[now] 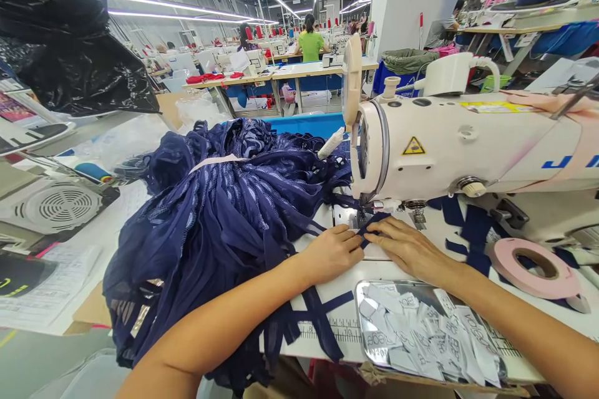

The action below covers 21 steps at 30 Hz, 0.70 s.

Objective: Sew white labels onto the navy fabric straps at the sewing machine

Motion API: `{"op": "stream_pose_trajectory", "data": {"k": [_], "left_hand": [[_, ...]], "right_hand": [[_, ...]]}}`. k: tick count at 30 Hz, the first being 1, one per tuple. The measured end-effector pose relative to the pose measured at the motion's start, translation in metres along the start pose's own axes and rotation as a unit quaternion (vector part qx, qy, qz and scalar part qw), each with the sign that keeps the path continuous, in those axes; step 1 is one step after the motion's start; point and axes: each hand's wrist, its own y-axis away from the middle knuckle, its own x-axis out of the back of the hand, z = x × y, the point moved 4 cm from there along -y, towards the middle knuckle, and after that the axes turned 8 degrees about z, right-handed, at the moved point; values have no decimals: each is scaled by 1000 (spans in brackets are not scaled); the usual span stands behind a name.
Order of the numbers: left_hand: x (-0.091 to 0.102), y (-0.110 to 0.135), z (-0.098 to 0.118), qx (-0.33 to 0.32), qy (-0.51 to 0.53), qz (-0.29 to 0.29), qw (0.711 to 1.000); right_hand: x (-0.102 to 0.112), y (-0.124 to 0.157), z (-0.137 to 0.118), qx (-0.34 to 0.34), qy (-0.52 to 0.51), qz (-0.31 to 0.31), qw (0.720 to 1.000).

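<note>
My left hand [333, 252] and my right hand [406, 248] rest side by side on the sewing table, just in front of the needle of a white sewing machine [449, 143]. Both pinch and press a narrow navy strap [374, 224] that runs under the presser foot. A big heap of navy lace garments [219, 212] lies to the left, against my left forearm. More navy straps hang over the table's front edge.
A metal tray [362, 318] of small white printed labels sits near my right forearm. A pink tape roll [533, 265] lies at the right. Papers and a black plastic bag [70, 31] are at the left. People sit at sewing tables far behind.
</note>
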Motion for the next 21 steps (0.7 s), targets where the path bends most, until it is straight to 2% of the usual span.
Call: {"op": "stream_pose_trajectory", "data": {"k": [5, 9, 12, 18, 21], "left_hand": [[2, -1, -3, 1, 2, -5, 1000], [6, 0, -6, -2, 35, -6, 999], [4, -2, -5, 8, 44, -12, 999], [-14, -20, 4, 69, -25, -16, 997], [-18, -26, 5, 81, -40, -13, 996]], "right_hand": [[-2, -6, -13, 12, 84, -37, 996], [1, -8, -14, 26, 97, -61, 993], [1, -6, -5, 35, 83, -69, 993], [-8, 2, 23, 22, 131, -66, 989], [-11, 3, 29, 18, 139, -66, 988]]}}
